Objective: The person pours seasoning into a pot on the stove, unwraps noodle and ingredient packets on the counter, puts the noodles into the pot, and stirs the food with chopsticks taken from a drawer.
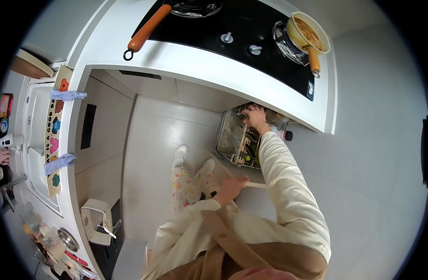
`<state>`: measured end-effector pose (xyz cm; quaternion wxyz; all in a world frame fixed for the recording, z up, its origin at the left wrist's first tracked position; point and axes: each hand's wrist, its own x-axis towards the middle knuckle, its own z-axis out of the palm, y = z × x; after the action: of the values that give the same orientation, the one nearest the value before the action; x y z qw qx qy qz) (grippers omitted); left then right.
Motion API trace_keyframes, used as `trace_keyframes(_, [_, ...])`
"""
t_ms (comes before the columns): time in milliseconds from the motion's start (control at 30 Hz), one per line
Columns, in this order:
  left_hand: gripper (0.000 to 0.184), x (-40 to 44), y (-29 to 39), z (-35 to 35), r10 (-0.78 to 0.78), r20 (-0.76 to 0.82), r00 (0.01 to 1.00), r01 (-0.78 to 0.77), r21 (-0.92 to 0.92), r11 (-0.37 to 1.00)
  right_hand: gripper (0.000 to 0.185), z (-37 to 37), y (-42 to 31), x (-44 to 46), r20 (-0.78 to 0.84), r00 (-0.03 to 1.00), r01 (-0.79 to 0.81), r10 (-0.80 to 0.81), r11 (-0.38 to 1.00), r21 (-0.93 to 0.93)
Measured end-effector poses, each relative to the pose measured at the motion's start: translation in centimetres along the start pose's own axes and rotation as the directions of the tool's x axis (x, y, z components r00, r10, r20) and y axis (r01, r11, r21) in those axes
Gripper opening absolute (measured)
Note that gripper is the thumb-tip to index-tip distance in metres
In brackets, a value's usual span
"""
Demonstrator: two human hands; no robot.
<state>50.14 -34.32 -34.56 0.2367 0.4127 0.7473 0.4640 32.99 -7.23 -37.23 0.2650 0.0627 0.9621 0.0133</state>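
Note:
A pull-out drawer with a wire basket [222,135] stands open under the counter. My right hand [256,117] reaches into its far end, fingers apart over the contents. What its fingertips touch is hidden. Beside that wrist stands a bottle with a black cap [288,136]. Several utensils and bottles fill the basket's divided middle. My left hand [231,190] is at the top edge of the drawer front [256,185], its fingers curled on the edge and slightly blurred.
Above the drawer, a black cooktop [242,39] carries a yellow pot [299,35] with food and a pan with an orange handle [151,29]. A sink [39,121] lies left, with blue cloths [67,94] at its edge. A white bin [96,223] hangs on the left cabinet.

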Motion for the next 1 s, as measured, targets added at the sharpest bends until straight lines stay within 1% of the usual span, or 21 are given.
trace_keyframes(33, [0.031,0.1,0.2,-0.6,-0.025,0.081,0.996,0.022,0.039,0.999,0.040,0.9,0.3,1.3,0.004,0.993,-0.114,0.115,0.991,-0.071])
trace_keyframes(67, [0.031,0.2,0.0,-0.8,-0.017,0.071,0.997,0.014,0.047,0.999,0.028,1.7,1.2,2.0,-0.017,0.986,-0.163,0.163,0.987,0.004])
trace_keyframes(133, [0.031,0.2,0.1,-0.4,0.004,0.061,0.998,-0.007,0.049,0.999,0.021,4.8,4.4,2.3,-0.005,0.960,-0.271,0.281,0.932,0.241])
trace_keyframes(233, [0.031,0.5,0.3,-0.5,-0.089,0.189,0.978,0.078,0.066,0.995,0.023,5.4,8.0,1.6,0.134,0.980,-0.188,0.147,0.905,0.381])
trace_keyframes(300, [0.032,0.8,0.7,-0.9,-0.119,0.228,0.966,0.090,0.136,0.987,0.024,5.4,8.1,0.6,-0.115,0.982,-0.090,0.148,0.911,0.403])
trace_keyframes(333, [0.032,0.8,0.7,-1.2,-0.139,0.249,0.958,0.096,0.176,0.980,0.026,4.9,7.5,0.1,-0.237,0.960,-0.037,0.146,0.911,0.410])
trace_keyframes(367, [0.034,0.6,0.5,-1.0,-0.100,0.227,0.969,0.067,0.149,0.987,0.032,6.2,8.2,0.9,-0.216,0.970,-0.012,0.111,0.909,0.416])
trace_keyframes(433, [0.037,0.3,-0.1,-0.8,-0.020,0.181,0.983,0.002,0.099,0.995,0.033,4.8,7.0,0.6,-0.173,0.984,0.079,-0.029,0.955,0.287])
trace_keyframes(467, [0.037,0.3,-0.2,-0.8,-0.036,0.201,0.979,0.019,0.088,0.996,0.036,4.1,6.2,0.4,-0.145,0.985,0.125,-0.094,0.967,0.221])
trace_keyframes(533, [0.037,0.8,0.5,-1.6,-0.064,0.239,0.969,0.050,0.063,0.997,0.034,4.1,5.0,1.1,-0.091,0.992,0.095,-0.084,0.988,0.120])
trace_keyframes(567, [0.035,0.8,0.4,-1.4,-0.059,0.203,0.977,0.051,0.046,0.998,0.033,4.0,4.5,1.3,-0.064,0.995,0.084,-0.079,0.994,0.069])
trace_keyframes(633, [0.030,0.6,0.2,-1.2,-0.055,0.131,0.990,0.054,0.015,0.998,0.031,4.3,4.1,1.5,-0.111,0.993,0.059,-0.049,0.995,0.081])
trace_keyframes(667, [0.031,0.6,0.1,-1.2,-0.039,0.143,0.989,0.039,-0.004,0.999,0.030,4.4,3.9,1.6,-0.136,0.990,0.047,-0.035,0.995,0.090])
trace_keyframes(700, [0.032,0.6,0.0,-1.4,-0.022,0.154,0.988,0.025,-0.022,0.999,0.022,5.3,4.6,1.8,-0.247,0.968,0.120,-0.049,0.952,0.281])
trace_keyframes(733, [0.034,0.6,0.0,-1.6,-0.004,0.165,0.986,0.011,-0.041,0.999,0.021,6.2,5.1,2.0,-0.309,0.949,0.094,0.064,0.879,0.468])
trace_keyframes(767, [0.033,0.6,0.1,-1.7,-0.036,0.198,0.980,0.044,-0.032,0.999,0.020,7.2,5.5,1.9,-0.343,0.920,0.081,0.188,0.766,0.638])
trace_keyframes(800, [0.032,0.6,0.3,-1.7,-0.065,0.232,0.971,0.072,-0.023,0.997,0.020,7.7,5.8,1.6,-0.349,0.882,0.085,0.318,0.620,0.780])
trace_keyframes(833, [0.032,0.8,0.5,-1.8,-0.088,0.265,0.960,0.095,-0.014,0.995,0.021,7.9,6.3,1.0,-0.609,0.752,0.185,0.253,0.805,0.563])
trace_keyframes(933, [0.032,1.3,0.5,-2.4,-0.043,0.319,0.947,0.037,0.024,0.999,0.021,6.1,7.4,-3.3,-0.693,0.656,0.032,0.300,0.906,0.423])
trace_keyframes(967, [0.033,1.3,0.4,-2.2,-0.034,0.298,0.954,0.036,0.001,0.999,0.022,3.7,6.5,-5.3,-0.422,0.729,-0.014,0.539,0.628,0.778])
trace_keyframes(1000, [0.034,1.3,0.1,-1.9,-0.027,0.278,0.960,0.034,-0.020,0.999,0.022,2.6,6.0,-6.6,-0.431,0.662,0.023,0.613,0.558,0.830])
